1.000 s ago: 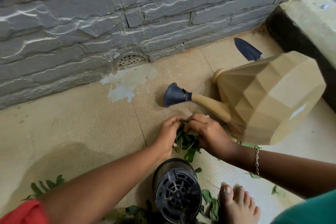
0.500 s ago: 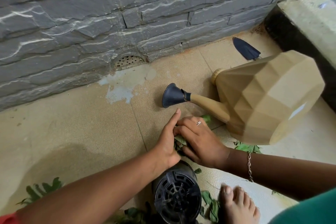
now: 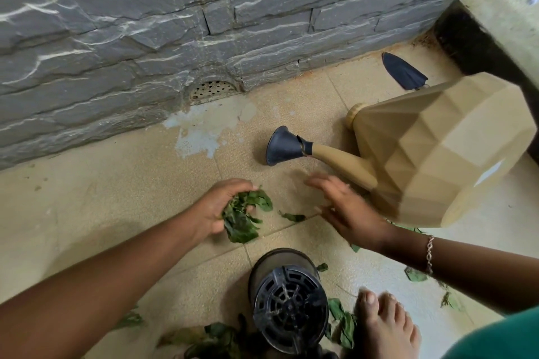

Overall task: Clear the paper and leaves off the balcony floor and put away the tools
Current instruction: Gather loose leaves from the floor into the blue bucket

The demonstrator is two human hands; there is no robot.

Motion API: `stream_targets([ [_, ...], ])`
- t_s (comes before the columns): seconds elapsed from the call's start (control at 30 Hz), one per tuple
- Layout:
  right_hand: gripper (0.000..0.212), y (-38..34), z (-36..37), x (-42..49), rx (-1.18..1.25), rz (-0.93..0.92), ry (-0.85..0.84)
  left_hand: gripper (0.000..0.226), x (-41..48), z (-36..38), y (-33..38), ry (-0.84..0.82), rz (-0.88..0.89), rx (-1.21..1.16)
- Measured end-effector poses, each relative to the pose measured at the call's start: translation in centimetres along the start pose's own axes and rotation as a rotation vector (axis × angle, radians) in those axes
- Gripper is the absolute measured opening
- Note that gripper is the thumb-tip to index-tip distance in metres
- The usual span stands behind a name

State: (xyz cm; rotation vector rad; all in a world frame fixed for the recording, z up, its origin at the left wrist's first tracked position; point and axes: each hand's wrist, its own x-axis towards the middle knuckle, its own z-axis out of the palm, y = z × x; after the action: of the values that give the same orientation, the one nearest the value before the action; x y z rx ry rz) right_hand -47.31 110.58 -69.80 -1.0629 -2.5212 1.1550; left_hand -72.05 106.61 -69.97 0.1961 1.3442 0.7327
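My left hand (image 3: 215,210) grips a bunch of green leaves (image 3: 243,217) just above the beige floor tiles. My right hand (image 3: 347,207) hovers blurred beside the spout, fingers spread and holding nothing. One loose leaf (image 3: 293,216) lies on the floor between the two hands. A tan faceted watering can (image 3: 437,148) lies on its side at the right, its dark blue rose (image 3: 281,146) pointing left. A dark blue trowel blade (image 3: 404,70) lies behind the can near the wall. More leaves (image 3: 215,338) lie at the bottom edge.
A black upturned plant pot (image 3: 288,300) stands between my arms. My bare foot (image 3: 385,326) is planted at its right, with scattered leaves (image 3: 415,274) around. A grey stone wall (image 3: 204,23) with a drain grate (image 3: 211,90) runs along the back; a concrete ledge (image 3: 501,14) stands at right.
The hands, which were pressed together over the leaves, have come apart. The left hand has drawn left holding the bunch; the right hand has let go and opened toward the watering can.
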Motion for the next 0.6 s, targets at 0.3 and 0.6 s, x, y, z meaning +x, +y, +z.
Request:
stream_targets([
  [0.3,0.075,3.7,4.0,-8.0,-0.557,0.045,-0.147,0.026,-0.5,-0.9,0.2,0.057,0.347,0.688],
  [0.6,0.046,5.6,1.3,-8.3,-0.595,-0.147,-0.197,0.041,1.4,4.1,-4.9,0.053,0.896,1.776],
])
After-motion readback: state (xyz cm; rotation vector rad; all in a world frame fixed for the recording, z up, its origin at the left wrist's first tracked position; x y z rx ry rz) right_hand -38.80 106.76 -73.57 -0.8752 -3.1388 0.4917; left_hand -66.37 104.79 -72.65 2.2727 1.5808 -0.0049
